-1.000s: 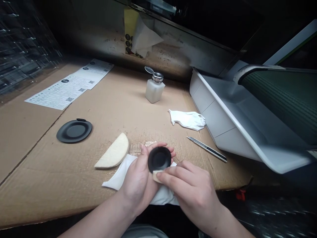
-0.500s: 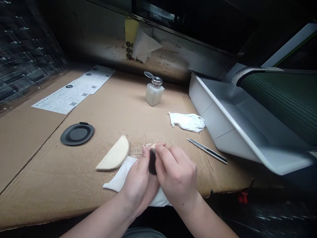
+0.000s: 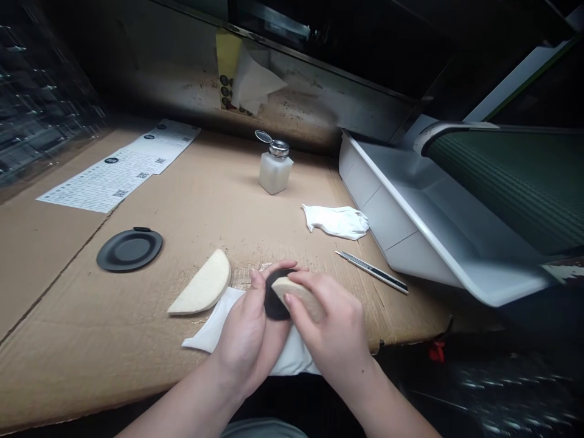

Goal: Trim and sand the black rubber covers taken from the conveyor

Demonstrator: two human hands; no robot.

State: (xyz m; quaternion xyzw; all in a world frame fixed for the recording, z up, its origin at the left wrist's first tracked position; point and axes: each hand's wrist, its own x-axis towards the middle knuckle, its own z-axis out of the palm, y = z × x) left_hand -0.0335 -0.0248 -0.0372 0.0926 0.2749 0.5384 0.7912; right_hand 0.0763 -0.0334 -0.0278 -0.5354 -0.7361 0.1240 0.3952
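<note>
My left hand (image 3: 249, 331) is closed around a dark, flat, round-edged piece (image 3: 274, 304), partly hidden by my fingers. Pinched in my right hand (image 3: 335, 316) is a cream felt pad (image 3: 301, 295), held against or just over the dark piece; whether they touch I cannot tell. A larger half-round cream felt pad (image 3: 203, 285) lies on the cardboard to the left of my hands. Beneath my hands is a white cloth (image 3: 294, 358), largely covered by them. Farther left rests a dark grey disc (image 3: 129, 249) with a small tab at its back edge.
A pump bottle (image 3: 275, 170) with its lid up stands at the back on the cardboard (image 3: 219, 201). To the right are a white glove (image 3: 337, 221), a utility knife (image 3: 371, 272) and a big grey bin (image 3: 410, 219). Printed label sheets (image 3: 118, 173) lie back left.
My right hand has turned and drawn slightly away, so the cream pad and more of the dark piece now show. The whole view has shifted a little, moving the table items left.
</note>
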